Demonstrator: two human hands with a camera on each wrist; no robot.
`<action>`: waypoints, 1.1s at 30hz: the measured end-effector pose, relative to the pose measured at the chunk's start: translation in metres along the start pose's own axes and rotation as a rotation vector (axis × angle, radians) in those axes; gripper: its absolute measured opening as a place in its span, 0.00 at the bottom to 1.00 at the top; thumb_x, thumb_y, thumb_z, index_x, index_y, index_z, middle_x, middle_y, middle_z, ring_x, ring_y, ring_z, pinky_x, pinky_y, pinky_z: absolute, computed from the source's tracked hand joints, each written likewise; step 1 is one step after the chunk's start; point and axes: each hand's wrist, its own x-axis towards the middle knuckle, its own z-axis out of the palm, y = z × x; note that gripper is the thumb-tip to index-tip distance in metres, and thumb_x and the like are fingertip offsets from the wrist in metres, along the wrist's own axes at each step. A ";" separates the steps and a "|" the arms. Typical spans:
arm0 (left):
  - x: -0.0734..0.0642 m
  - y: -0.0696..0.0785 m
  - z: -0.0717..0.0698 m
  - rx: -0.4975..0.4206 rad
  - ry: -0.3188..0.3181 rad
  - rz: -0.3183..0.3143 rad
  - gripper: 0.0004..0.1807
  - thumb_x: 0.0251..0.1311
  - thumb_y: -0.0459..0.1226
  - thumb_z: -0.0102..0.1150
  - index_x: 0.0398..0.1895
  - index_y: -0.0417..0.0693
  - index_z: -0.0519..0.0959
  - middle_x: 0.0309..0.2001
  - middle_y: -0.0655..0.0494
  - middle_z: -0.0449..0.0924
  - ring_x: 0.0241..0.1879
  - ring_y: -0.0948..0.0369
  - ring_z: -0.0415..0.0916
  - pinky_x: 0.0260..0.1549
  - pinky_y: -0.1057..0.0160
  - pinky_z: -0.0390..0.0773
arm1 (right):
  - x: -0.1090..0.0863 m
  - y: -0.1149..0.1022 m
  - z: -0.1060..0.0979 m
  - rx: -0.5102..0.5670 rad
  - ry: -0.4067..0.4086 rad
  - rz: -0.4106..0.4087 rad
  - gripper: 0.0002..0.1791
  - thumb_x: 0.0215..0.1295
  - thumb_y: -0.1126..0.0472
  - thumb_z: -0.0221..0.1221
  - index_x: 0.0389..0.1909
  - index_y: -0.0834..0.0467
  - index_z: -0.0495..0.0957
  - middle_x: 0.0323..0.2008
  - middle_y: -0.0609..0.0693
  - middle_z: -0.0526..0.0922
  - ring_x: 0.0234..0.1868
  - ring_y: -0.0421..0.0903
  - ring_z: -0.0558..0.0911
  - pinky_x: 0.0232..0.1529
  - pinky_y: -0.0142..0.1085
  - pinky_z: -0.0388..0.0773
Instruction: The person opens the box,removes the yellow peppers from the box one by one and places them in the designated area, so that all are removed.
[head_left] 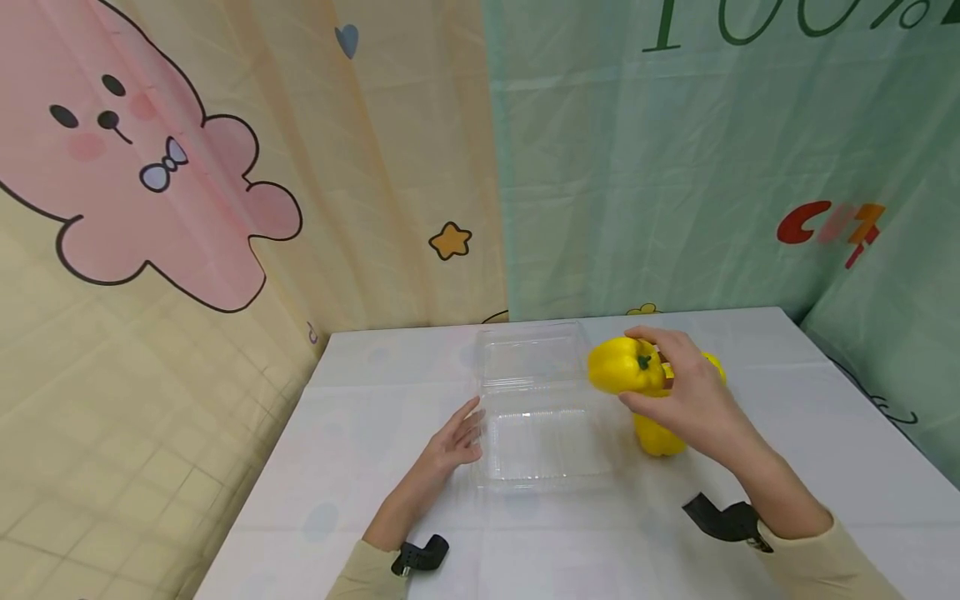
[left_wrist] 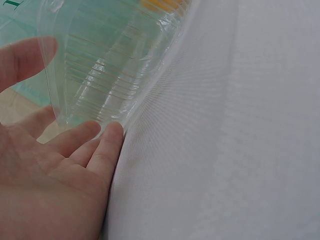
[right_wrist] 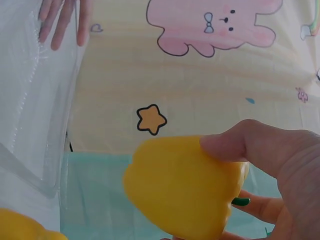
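Note:
A yellow bell pepper (head_left: 622, 365) with a green stem is held up off the table by my right hand (head_left: 686, 392), thumb on one side and fingers on the other. In the right wrist view the same bell pepper (right_wrist: 177, 185) fills the space before the thumb. A clear plastic clamshell box (head_left: 551, 446) lies unfolded to the left, its lid (head_left: 532, 354) laid back on the far side. Against the box's left side rests my left hand (head_left: 453, 442), fingers fairly straight. The left wrist view shows its fingertips (left_wrist: 114, 132) at the box's ribbed wall.
More yellow bell peppers lie under and behind my right hand, partly hidden; the nearest pepper (head_left: 660, 436) is right of the box. The white-covered table (head_left: 360, 467) meets printed curtains (head_left: 405, 167) at the back and sides.

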 end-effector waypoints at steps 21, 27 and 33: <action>-0.002 0.001 0.001 -0.005 0.006 0.002 0.43 0.74 0.34 0.55 0.87 0.55 0.48 0.85 0.42 0.49 0.85 0.42 0.46 0.81 0.39 0.51 | -0.014 0.034 -0.039 -0.145 0.070 0.054 0.45 0.62 0.54 0.75 0.78 0.52 0.66 0.71 0.66 0.67 0.60 0.64 0.72 0.46 0.47 0.84; -0.002 0.000 0.001 -0.003 0.006 -0.008 0.44 0.74 0.35 0.56 0.87 0.55 0.47 0.85 0.41 0.48 0.85 0.41 0.46 0.81 0.38 0.50 | -0.022 0.046 -0.048 -0.155 0.081 0.089 0.47 0.62 0.55 0.75 0.79 0.55 0.63 0.71 0.68 0.65 0.61 0.67 0.70 0.51 0.68 0.79; 0.000 0.001 0.001 0.000 0.010 -0.008 0.43 0.74 0.35 0.56 0.87 0.56 0.48 0.85 0.42 0.49 0.84 0.41 0.46 0.81 0.37 0.50 | -0.028 0.058 -0.054 -0.196 0.075 0.131 0.46 0.62 0.56 0.74 0.78 0.58 0.62 0.71 0.71 0.64 0.61 0.69 0.68 0.49 0.69 0.79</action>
